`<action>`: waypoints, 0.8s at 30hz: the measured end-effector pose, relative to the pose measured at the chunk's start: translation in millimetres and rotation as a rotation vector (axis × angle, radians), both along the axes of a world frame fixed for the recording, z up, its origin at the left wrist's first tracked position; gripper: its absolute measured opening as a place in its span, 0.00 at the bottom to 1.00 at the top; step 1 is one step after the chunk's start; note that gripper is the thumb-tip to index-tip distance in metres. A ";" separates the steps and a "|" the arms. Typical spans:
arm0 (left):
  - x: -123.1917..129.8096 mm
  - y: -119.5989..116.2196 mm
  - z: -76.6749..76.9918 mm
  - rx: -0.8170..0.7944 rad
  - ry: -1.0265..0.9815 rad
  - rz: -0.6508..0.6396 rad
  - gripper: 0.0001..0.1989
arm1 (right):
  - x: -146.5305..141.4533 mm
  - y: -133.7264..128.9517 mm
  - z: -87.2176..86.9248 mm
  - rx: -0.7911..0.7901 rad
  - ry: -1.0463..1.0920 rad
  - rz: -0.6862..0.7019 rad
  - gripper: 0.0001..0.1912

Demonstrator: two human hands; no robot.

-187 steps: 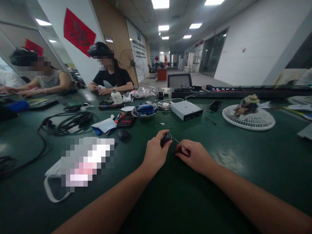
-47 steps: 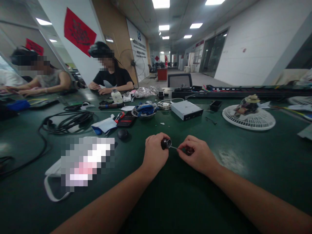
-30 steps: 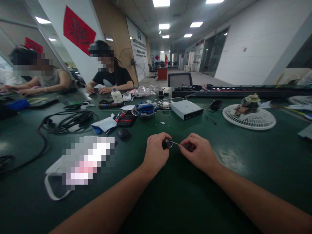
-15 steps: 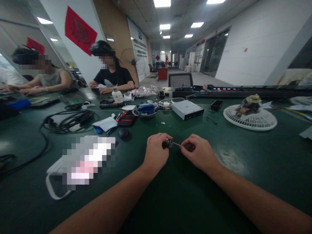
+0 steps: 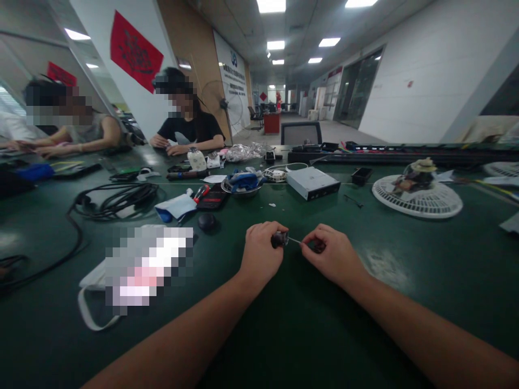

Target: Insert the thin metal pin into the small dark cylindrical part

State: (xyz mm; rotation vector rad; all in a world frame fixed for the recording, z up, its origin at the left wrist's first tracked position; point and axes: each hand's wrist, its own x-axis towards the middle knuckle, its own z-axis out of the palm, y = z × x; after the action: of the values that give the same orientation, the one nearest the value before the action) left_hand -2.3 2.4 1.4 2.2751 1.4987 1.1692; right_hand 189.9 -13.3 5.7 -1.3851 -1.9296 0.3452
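Left hand [image 5: 261,251] curled round cylinder [image 5: 279,239], right hand [image 5: 332,251] pinching rod [image 5: 294,241]

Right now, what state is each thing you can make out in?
Left hand: gripping the dark cylinder.
Dark cylinder: held sideways, one end toward the right hand.
Right hand: pinching the thin metal rod.
Thin metal rod: pointing at the dark cylinder; whether inside, unclear.
Black cable: coiled.
Metal bowl: holding blue items.
Silver box: lying flat.
White grille: lying flat.
Ceiling lights: lit.
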 end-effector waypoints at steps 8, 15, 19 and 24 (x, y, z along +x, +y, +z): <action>0.8 -2.3 2.8 -0.015 0.013 0.003 0.18 | 0.8 -3.9 0.2 0.054 0.008 0.145 0.03; 1.8 -2.7 3.7 0.003 0.024 -0.004 0.17 | -2.0 -1.1 -1.5 0.027 -0.053 0.005 0.04; 0.6 -2.4 3.1 -0.008 0.022 0.019 0.17 | -1.8 0.2 -0.1 -0.019 -0.091 0.059 0.04; 1.3 -2.6 4.1 -0.019 -0.021 0.028 0.17 | -1.7 -0.7 0.9 -0.044 -0.113 0.104 0.06</action>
State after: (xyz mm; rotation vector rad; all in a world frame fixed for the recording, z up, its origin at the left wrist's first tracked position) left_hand -1.0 -0.2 5.5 2.2300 1.5318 1.1778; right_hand 188.2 -13.9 6.7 -1.3610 -2.1035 0.3682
